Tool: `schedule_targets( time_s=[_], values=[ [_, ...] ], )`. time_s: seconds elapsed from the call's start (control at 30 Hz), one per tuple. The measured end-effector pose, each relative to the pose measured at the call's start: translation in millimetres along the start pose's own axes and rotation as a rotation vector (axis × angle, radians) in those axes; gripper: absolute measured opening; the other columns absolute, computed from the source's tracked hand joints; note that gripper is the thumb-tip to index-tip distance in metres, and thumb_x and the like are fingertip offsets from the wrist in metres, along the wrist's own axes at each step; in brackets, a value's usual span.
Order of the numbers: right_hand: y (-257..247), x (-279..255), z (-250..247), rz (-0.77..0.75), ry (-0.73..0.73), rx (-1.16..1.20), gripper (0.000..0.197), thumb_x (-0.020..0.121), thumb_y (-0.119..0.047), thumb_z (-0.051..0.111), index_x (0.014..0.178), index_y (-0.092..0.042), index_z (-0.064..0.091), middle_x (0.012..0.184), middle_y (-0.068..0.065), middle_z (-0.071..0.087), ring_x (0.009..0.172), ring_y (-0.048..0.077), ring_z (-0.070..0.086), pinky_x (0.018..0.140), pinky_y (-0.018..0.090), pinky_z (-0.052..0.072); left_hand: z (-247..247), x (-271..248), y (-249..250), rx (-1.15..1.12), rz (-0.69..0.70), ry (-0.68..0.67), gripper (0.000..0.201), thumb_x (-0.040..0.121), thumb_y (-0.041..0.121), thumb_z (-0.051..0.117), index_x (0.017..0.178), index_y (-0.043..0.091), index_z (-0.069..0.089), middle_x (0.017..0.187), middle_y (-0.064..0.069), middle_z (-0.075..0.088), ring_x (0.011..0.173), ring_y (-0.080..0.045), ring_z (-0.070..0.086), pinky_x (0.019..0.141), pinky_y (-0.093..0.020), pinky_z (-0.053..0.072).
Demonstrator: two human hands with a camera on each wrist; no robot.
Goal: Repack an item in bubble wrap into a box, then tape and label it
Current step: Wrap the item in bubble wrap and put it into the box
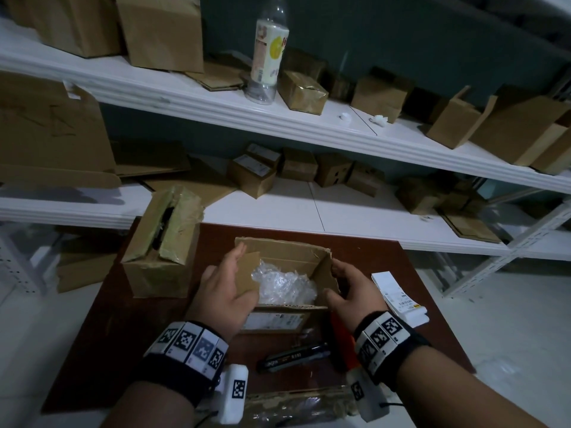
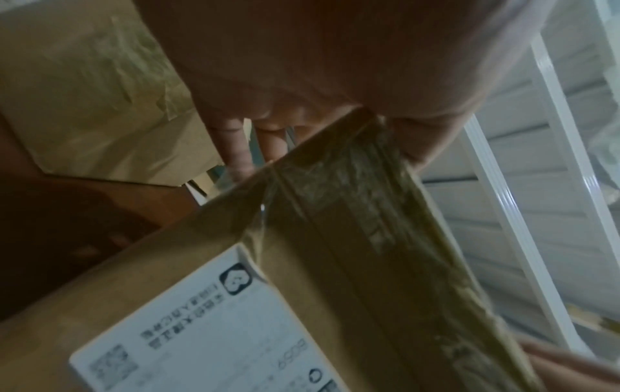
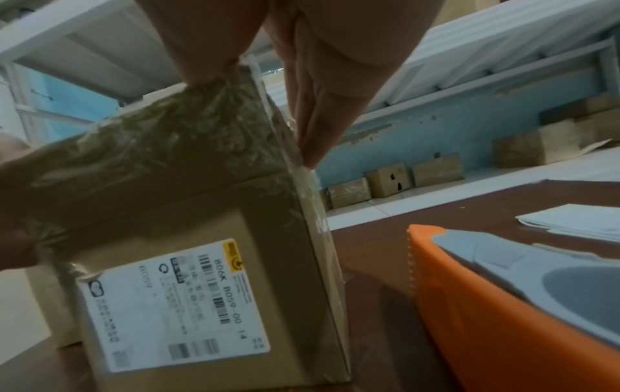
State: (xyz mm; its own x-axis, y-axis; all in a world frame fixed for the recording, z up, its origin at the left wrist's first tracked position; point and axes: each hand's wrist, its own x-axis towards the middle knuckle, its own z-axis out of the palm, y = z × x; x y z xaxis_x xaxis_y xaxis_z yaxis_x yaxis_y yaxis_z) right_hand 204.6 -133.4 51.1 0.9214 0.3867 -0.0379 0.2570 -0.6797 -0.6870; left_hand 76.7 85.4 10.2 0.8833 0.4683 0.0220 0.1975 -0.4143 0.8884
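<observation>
A small open cardboard box stands on the dark brown table. It has a white shipping label on its near face and old clear tape over its top edge. Crumpled bubble wrap lies inside it. My left hand holds the box's left flap, with fingers along the outside and the thumb inside. My right hand holds the right near corner, with the thumb on the front face and fingers down the right side. What the bubble wrap holds is hidden.
A bigger torn-open box stands just left of the small one. An orange tape dispenser and a black pen-like tool lie near my right wrist. White label sheets are on the right. White shelves with many cartons stand behind.
</observation>
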Motion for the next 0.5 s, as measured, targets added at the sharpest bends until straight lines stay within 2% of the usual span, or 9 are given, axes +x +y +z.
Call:
schedule_targets(
  time_s=[0.1, 0.2, 0.27, 0.33, 0.43, 0.5],
  values=[
    [-1, -3, 2, -0.062, -0.024, -0.074, 0.075, 0.082, -0.013, 0.072, 0.146, -0.038, 0.042, 0.127, -0.015, 0.055, 0.113, 0.006, 0.058, 0.093, 0.019, 0.049, -1, 0, 2, 0.045, -0.048, -0.044, 0.093, 0.078, 0.034, 0.061, 0.152, 0.050, 0.007, 0.132, -0.007, 0.040, 0.127, -0.020, 0.048, 0.108, -0.030, 0.035],
    [-1, -9, 3, -0.125, -0.028, -0.116, 0.077, 0.082, -0.013, 0.071, 0.150, -0.029, 0.039, 0.131, -0.010, 0.050, 0.118, 0.008, 0.052, 0.104, 0.026, 0.045, -3, -2, 10, 0.098, -0.088, -0.058, 0.099, 0.081, 0.027, 0.064, 0.154, 0.048, 0.001, 0.131, -0.009, 0.037, 0.125, -0.020, 0.045, 0.106, -0.027, 0.031],
    [-1, -12, 3, -0.179, -0.035, -0.120, 0.075, 0.081, -0.014, 0.071, 0.149, -0.028, 0.040, 0.133, -0.010, 0.049, 0.119, 0.005, 0.049, 0.104, 0.020, 0.041, -3, -3, 14, 0.134, -0.105, -0.075, 0.102, 0.081, 0.025, 0.065, 0.154, 0.047, -0.002, 0.126, -0.008, 0.036, 0.114, -0.018, 0.043, 0.103, -0.025, 0.030],
    [-2, -14, 3, -0.227, -0.046, -0.124, 0.073, 0.082, -0.015, 0.071, 0.147, -0.031, 0.041, 0.133, -0.013, 0.047, 0.119, 0.001, 0.046, 0.100, 0.009, 0.035, -3, -2, 17, 0.167, -0.114, -0.084, 0.104, 0.081, 0.026, 0.065, 0.154, 0.046, -0.005, 0.123, -0.008, 0.036, 0.105, -0.014, 0.039, 0.102, -0.025, 0.032],
    [3, -13, 2, -0.260, -0.062, -0.142, 0.075, 0.082, -0.014, 0.071, 0.148, -0.032, 0.040, 0.140, -0.018, 0.040, 0.128, -0.005, 0.038, 0.098, -0.005, 0.021, -3, -2, 19, 0.191, -0.142, -0.084, 0.104, 0.080, 0.027, 0.065, 0.155, 0.044, -0.006, 0.126, -0.010, 0.036, 0.107, -0.016, 0.042, 0.104, -0.028, 0.035],
    [6, -13, 1, -0.286, -0.071, -0.178, 0.076, 0.082, -0.014, 0.069, 0.149, -0.033, 0.040, 0.155, -0.018, 0.031, 0.141, -0.004, 0.028, 0.105, -0.002, 0.016, -3, -1, 19, 0.199, -0.147, -0.085, 0.104, 0.080, 0.028, 0.065, 0.155, 0.043, -0.006, 0.129, -0.012, 0.037, 0.113, -0.020, 0.044, 0.105, -0.028, 0.035]
  ],
)
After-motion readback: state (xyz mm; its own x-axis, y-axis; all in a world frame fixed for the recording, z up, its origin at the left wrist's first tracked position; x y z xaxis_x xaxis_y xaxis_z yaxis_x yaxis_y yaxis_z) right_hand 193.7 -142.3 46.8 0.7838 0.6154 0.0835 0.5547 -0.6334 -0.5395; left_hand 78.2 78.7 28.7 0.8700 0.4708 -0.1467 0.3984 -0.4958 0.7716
